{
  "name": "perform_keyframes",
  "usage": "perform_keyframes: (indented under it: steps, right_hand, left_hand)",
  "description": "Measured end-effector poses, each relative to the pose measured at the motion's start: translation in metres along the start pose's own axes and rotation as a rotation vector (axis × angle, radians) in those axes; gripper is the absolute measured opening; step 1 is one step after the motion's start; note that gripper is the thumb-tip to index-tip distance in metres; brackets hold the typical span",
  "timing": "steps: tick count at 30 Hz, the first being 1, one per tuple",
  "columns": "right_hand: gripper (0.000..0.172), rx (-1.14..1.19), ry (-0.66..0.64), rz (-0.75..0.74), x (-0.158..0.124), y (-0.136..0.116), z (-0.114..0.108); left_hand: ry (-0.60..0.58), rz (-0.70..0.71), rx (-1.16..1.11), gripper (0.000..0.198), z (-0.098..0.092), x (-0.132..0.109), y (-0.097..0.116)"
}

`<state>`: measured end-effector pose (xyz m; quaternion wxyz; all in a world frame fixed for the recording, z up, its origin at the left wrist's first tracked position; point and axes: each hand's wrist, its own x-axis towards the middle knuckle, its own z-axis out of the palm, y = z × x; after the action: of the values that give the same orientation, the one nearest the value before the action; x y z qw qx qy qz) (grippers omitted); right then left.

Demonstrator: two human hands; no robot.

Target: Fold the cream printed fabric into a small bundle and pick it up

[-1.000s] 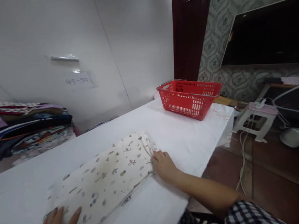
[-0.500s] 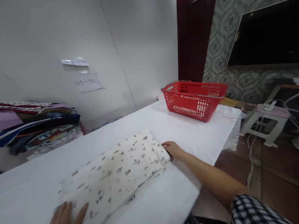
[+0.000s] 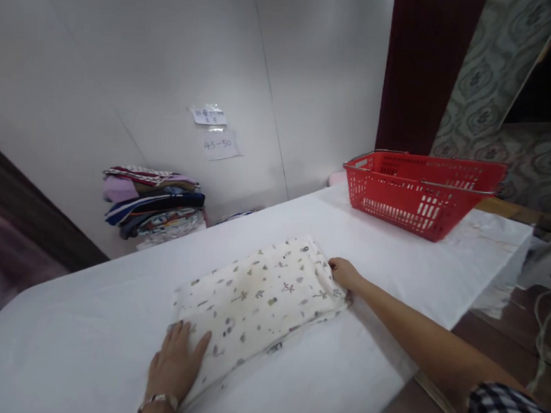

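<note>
A folded cream-coloured cloth [image 3: 258, 300] with small printed plants and figures lies on the white-covered table. My left hand [image 3: 175, 361] rests flat on its near left corner, fingers spread, a bracelet at the wrist. At the opposite end, the curled fingers of my right hand [image 3: 344, 274] hold the cloth's right edge; the fingertips are partly hidden. Layers show along the cloth's near side. Whether it is a garment or a sheet, I cannot tell.
A red plastic basket [image 3: 414, 192] with metal handles stands on the table's far right. Folded clothes [image 3: 156, 203] are stacked beyond the far edge, below paper labels [image 3: 223, 144] on the wall. The table [image 3: 75, 324] ends at the right above a tiled floor.
The view has turned left, so the cloth, basket and clothes stack sit further right. More of my left hand shows. Both hands keep their places on the cloth.
</note>
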<state>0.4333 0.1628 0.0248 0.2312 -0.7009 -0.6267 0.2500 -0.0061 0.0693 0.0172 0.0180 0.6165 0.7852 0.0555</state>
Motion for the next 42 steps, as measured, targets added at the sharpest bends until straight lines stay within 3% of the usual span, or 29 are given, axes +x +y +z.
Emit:
perform_keyframes:
  steps: [7, 16, 21, 24, 30, 42]
  right_hand:
    - [0.019, 0.056, 0.055, 0.122, 0.001, 0.002, 0.000]
    - [0.028, 0.319, -0.168, 0.218, 0.009, -0.012, -0.017]
    - [0.022, 0.264, -0.032, 0.220, 0.016, -0.011, -0.012]
    - [0.027, 0.226, 0.035, 0.203, 0.020, -0.007, -0.009]
    - [0.044, 0.298, -0.036, 0.200, 0.036, -0.010, -0.010]
    - [0.027, 0.294, -0.076, 0.203, 0.082, -0.036, 0.005]
  left_hand:
    - [-0.091, -0.049, 0.034, 0.077, -0.013, -0.007, 0.010]
    - [-0.087, -0.057, 0.041, 0.075, -0.014, -0.007, 0.012]
    - [-0.084, -0.054, 0.032, 0.075, -0.011, -0.007, 0.011]
    - [-0.077, -0.046, 0.039, 0.074, -0.010, -0.007, 0.010]
    - [-0.071, -0.047, 0.020, 0.076, -0.010, -0.006, 0.010]
    - [-0.055, -0.045, 0.007, 0.074, -0.008, -0.008, 0.008]
